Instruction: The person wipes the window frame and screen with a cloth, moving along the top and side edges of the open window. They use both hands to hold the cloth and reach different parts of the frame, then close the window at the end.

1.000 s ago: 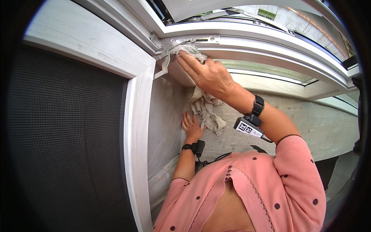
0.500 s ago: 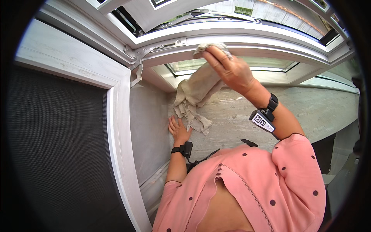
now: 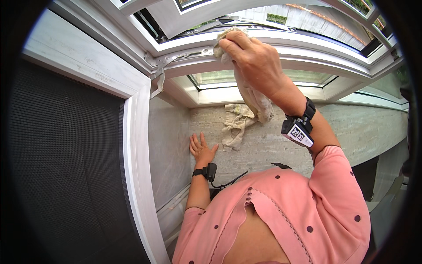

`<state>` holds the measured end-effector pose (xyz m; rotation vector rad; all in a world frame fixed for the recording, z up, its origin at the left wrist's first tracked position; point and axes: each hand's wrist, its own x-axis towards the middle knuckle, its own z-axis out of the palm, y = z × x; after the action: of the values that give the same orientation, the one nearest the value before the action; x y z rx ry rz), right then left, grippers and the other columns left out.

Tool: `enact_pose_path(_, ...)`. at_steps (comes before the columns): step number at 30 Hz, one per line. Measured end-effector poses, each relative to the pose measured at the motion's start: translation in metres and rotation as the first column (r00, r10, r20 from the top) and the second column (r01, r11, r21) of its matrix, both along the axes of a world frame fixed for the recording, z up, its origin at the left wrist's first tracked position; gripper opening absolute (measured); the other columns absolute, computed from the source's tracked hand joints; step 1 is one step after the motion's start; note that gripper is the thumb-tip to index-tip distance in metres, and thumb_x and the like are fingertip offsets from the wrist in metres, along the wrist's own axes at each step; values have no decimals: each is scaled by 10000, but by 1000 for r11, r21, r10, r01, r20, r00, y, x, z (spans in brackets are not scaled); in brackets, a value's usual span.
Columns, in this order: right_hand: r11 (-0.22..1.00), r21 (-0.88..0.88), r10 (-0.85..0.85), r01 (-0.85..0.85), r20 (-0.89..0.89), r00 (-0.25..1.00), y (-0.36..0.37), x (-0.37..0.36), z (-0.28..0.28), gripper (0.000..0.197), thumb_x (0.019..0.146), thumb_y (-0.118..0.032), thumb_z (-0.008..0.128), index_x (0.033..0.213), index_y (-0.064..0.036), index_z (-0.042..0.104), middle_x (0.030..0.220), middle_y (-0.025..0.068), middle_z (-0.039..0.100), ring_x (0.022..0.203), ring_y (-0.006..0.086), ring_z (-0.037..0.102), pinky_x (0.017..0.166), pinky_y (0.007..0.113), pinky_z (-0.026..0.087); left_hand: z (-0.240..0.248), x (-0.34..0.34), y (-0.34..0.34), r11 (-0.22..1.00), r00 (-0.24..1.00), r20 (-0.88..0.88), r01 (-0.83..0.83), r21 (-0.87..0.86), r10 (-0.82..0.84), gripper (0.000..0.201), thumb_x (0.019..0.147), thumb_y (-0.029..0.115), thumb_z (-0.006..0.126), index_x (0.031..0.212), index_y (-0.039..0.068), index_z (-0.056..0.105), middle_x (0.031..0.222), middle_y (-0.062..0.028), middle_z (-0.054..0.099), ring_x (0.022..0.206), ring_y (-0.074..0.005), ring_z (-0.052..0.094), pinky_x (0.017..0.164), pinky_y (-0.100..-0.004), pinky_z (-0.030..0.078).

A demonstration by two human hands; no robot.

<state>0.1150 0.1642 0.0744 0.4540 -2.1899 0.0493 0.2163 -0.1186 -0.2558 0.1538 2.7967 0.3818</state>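
Observation:
My right hand (image 3: pixel 259 64) is closed on a crumpled beige cloth (image 3: pixel 247 94), pressing a bunch of it against the white window frame (image 3: pixel 299 59). The rest of the cloth hangs below the hand, its lower end reaching the stone sill (image 3: pixel 281 136). Flat on that sill, close to the grey side wall, lies my left hand (image 3: pixel 202 152) with fingers spread and nothing in it. The cloth's tail lies just beyond its fingertips, apart from them.
A metal hinge arm (image 3: pixel 184 55) sticks out along the frame, left of the cloth. At the left, a white-framed panel with dark mesh screen (image 3: pixel 70 149) stands swung inward. Lower window glass (image 3: pixel 215 78) sits behind the hanging cloth. Bands with small devices (image 3: pixel 299 131) are on both wrists.
My right hand has moved up and slightly forward on the frame, pulling the cloth along. The hanging cloth has swung right, away from my left hand, which stays on the sill.

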Motion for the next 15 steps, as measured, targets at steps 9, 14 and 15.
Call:
enact_pose_path(9, 989, 33, 123, -145, 370, 921, 9, -13, 13, 326, 757, -39, 703, 1075, -99, 666, 1099, -7, 584, 845, 197, 647, 690, 314, 535, -1, 2, -1, 1000, 998, -61, -4, 17, 5, 1028, 818, 589, 674, 1562, 123, 139, 1608, -203, 56, 1490, -378, -12, 1183, -540, 30)
enact_pose_path(14, 987, -73, 161, -144, 371, 915, 5, -13, 9, 350, 772, -104, 731, 1117, -102, 670, 1082, 15, 590, 877, 231, 652, 721, 339, 533, -2, 2, -1, 1000, 999, -37, 0, 6, 0, 1029, 818, 568, 686, 1563, 130, 128, 1607, -202, 54, 1489, -377, -9, 1183, -541, 34)
enact_pose_path(15, 985, -62, 175, -164, 349, 921, 6, -13, 9, 348, 775, -105, 728, 1118, -105, 669, 1079, 18, 586, 882, 229, 650, 725, 342, 534, -2, 2, -1, 1000, 999, -53, 8, 6, -8, 1030, 818, 566, 687, 1564, 132, 123, 1607, -200, 52, 1490, -376, -10, 1183, -540, 34)
